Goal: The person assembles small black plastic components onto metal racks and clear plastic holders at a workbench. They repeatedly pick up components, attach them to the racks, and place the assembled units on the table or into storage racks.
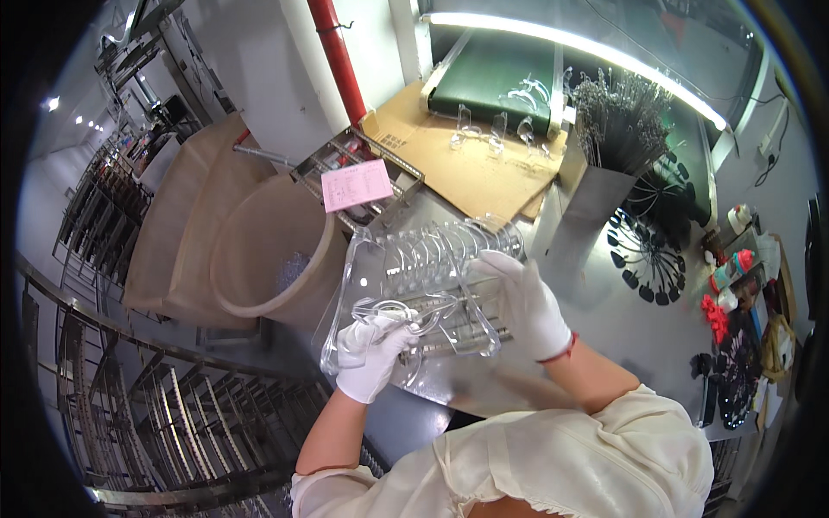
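The left hand [371, 350] is closed on a bunch of clear plastic pieces [389, 306], above the metal table [583, 298] by its left edge. Their long axis runs sideways, the free ends pointing right; they look colourless, glossy, thin and curved. Beyond, a row of clear loops [432, 254] slants up rightward. The right hand [528, 304] is near its right end; I cannot tell whether it grips anything.

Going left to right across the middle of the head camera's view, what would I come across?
Round brown bin → white-gloved left hand → white-gloved right hand → ring of black-tipped pieces → bright red object. I left out things whose places overlap.
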The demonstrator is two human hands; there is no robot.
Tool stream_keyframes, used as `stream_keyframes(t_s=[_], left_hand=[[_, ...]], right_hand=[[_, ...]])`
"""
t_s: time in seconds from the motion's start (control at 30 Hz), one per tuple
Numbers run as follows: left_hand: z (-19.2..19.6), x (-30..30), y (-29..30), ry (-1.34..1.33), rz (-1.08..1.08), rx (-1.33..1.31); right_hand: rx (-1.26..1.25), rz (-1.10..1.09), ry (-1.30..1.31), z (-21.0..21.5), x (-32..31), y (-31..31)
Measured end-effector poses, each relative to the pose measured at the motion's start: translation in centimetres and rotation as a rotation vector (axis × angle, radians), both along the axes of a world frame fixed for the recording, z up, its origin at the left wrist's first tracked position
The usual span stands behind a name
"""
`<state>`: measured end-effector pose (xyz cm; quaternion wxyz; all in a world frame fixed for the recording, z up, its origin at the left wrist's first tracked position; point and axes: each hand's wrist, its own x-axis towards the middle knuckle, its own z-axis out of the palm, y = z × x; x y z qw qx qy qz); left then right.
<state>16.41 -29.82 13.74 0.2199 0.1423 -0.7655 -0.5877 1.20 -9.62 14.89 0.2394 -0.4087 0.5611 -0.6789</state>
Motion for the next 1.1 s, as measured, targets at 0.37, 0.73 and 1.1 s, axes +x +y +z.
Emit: stream_keyframes(t_s=[0.37, 0.73, 1.1], left_hand=[[0.0, 5.1, -1.3, -0.095, 0.32, 0.377], [-1.4, 6.1, -2.7, -0.047, 0.103, 0.517], [-1.7, 2.5, -0.2, -0.25, -0.292, 0.586]], right_hand=[[0.629, -0.051, 0.379, -4.8, 0.7, -0.8], [1.034, 0.201, 0.744, -8.2, 2.2, -6.7], [0.311, 0.122, -0.021, -3.6, 1.0, -1.3]])
